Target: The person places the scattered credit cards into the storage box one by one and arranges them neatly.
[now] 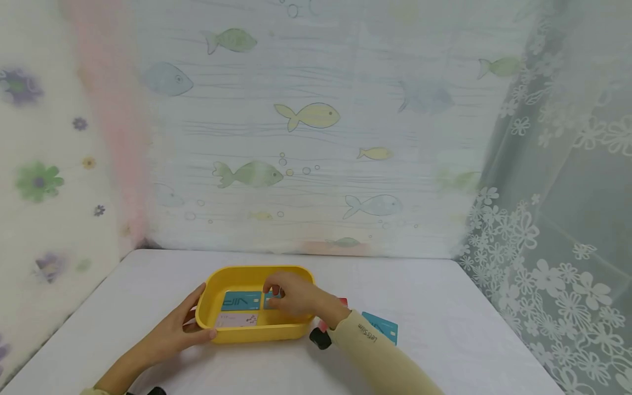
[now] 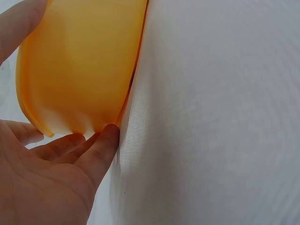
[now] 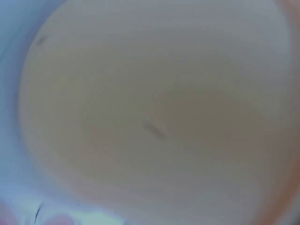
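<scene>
A yellow plastic tray (image 1: pixel 261 333) with rounded corners stands on the white table. My left hand (image 1: pixel 170 334) holds its left end, the thumb at the front wall and the fingers round the side; in the left wrist view, fingertips (image 2: pixel 110 133) touch the yellow wall. Inside the tray lie a blue card (image 1: pixel 241 300) and, in front of it, a pale pink card (image 1: pixel 237 319). My right hand (image 1: pixel 293 293) reaches into the tray's right half, its bent fingers pinching another blue card (image 1: pixel 269 301), partly hidden by the hand. The right wrist view is too blurred to read.
Right of the tray, a blue card (image 1: pixel 387 327) lies on the table, partly covered by the right sleeve. A red card (image 1: pixel 343 302) shows behind the right wrist. A fish-patterned curtain (image 1: pixel 316 164) hangs behind the table, with flowered curtains at both sides.
</scene>
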### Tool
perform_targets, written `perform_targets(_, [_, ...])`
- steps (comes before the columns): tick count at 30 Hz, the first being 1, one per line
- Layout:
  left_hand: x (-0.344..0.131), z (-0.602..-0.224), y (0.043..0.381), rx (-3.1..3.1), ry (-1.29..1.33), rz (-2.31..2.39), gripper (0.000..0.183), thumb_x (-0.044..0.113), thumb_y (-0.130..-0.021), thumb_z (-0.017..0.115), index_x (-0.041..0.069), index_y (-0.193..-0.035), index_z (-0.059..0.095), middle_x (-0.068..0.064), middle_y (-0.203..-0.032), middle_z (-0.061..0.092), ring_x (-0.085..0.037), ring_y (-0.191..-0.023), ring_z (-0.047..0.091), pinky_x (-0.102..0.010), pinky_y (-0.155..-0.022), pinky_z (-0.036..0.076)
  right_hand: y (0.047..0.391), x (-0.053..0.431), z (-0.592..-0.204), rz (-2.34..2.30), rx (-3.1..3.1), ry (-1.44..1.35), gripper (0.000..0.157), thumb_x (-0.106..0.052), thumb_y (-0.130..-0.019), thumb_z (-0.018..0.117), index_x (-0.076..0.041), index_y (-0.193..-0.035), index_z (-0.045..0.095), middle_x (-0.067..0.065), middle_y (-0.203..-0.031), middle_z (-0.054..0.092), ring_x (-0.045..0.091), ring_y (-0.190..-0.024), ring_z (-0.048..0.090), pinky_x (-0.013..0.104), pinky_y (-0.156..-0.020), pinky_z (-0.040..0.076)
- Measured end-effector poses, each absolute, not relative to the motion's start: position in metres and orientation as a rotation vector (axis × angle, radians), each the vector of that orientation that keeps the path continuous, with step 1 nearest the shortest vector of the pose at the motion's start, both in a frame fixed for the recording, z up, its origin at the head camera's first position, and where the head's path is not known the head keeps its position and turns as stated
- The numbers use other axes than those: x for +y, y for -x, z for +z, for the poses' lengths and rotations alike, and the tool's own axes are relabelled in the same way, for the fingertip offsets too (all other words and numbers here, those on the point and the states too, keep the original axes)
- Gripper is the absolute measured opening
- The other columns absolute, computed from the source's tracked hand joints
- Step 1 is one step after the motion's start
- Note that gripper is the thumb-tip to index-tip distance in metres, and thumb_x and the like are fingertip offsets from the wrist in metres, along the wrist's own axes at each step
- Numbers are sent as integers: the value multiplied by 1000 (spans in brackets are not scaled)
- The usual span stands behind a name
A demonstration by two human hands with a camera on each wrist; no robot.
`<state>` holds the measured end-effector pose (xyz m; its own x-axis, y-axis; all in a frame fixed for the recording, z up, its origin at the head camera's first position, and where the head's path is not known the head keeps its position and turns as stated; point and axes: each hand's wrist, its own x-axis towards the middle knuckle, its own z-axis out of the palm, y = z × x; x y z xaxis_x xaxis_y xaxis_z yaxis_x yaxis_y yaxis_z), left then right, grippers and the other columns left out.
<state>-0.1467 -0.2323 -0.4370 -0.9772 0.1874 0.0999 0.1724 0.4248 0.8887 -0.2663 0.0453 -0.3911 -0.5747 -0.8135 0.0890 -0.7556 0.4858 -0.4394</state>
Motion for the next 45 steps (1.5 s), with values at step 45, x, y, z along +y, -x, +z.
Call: perform_targets(45, [-237,-435,156,2628,-303,1619,102,26,-83,75,12,-155,3,-24,-151,22,-39,-128,42,-26,-92,49,302,178,-412,-1179,2852,1166,14,-13,-89,68,-9,-101,64,-7,-83,56,12,-73,51,23,-65,49])
